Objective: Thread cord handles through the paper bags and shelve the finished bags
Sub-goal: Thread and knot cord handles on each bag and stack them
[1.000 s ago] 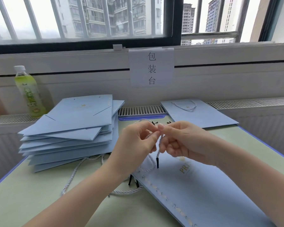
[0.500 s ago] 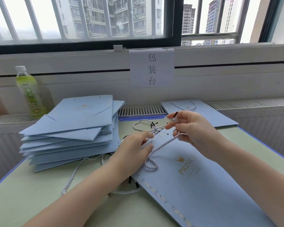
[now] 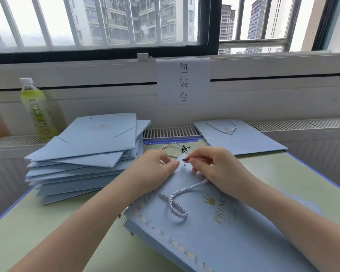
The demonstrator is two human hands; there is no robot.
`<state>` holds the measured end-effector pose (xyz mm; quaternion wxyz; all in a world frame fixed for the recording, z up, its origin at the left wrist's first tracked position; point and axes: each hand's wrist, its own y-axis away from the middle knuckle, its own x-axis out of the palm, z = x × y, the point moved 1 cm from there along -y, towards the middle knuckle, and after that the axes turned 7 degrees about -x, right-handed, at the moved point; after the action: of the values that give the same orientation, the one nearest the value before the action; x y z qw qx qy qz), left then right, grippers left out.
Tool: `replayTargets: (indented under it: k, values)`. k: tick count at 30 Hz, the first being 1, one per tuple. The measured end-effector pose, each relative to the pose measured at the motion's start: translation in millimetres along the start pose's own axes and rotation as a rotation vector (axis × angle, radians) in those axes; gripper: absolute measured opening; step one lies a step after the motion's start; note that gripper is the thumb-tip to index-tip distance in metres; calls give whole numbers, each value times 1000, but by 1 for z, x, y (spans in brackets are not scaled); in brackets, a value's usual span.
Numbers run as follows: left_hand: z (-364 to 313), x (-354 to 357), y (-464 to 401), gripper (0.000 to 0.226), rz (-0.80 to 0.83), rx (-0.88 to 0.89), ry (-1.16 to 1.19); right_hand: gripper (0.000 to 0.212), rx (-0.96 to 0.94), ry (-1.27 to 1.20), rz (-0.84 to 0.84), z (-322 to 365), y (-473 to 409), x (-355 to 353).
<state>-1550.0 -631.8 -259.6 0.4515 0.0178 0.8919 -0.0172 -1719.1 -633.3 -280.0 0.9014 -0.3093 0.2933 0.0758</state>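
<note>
A light blue paper bag (image 3: 220, 228) lay flat on the pale green surface (image 3: 47, 232), its gold crown print facing up and its top edge pointing toward twelve o'clock. The right hand (image 3: 218, 169) hovered over that top edge at about one o'clock of the bag — its fingers (image 3: 196, 157) pinched the black tip of a white twisted cord (image 3: 177, 201), holding it just beside a small punched hole. From under that hand the cord ran back toward six o'clock and curled into a loose loop on the bag's face. The left hand (image 3: 155, 169) rested at eleven o'clock of the bag, fingers fairly straight and together, pressing the bag's top corner down.

At nine o'clock a stack of flat blue bags (image 3: 86, 154) sat fanned and uneven. More cords (image 3: 175, 147) lay just beyond the hands at twelve o'clock. At two o'clock a finished bag (image 3: 236, 136) lay flat with its cord handle showing — well apart from the stack. A green drink bottle (image 3: 37, 108) stood upright at ten o'clock, and a paper sign (image 3: 183, 81) hung on the wall at twelve o'clock
</note>
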Motion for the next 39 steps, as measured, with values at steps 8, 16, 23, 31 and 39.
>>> replayTargets:
  k: [8, 16, 23, 31, 39]
  values:
    - [13, 13, -8, 17, 176, -125, 401, 13, -30, 64, 73, -9, 2, 14]
    - [9, 11, -1, 10, 289, -219, 718, 19, -34, 105, -57, -6, 1, 6]
    - [10, 20, -5, 23, 246, -182, 714, 8, -211, 245, -75, -3, 2, 10]
    - [14, 23, -7, 24, 247, -173, 748, 16, -269, 406, -100, -3, 2, 14]
    - [9, 21, -4, 20, 228, -117, 756, 39, -401, 570, -96, 5, 2, 18]
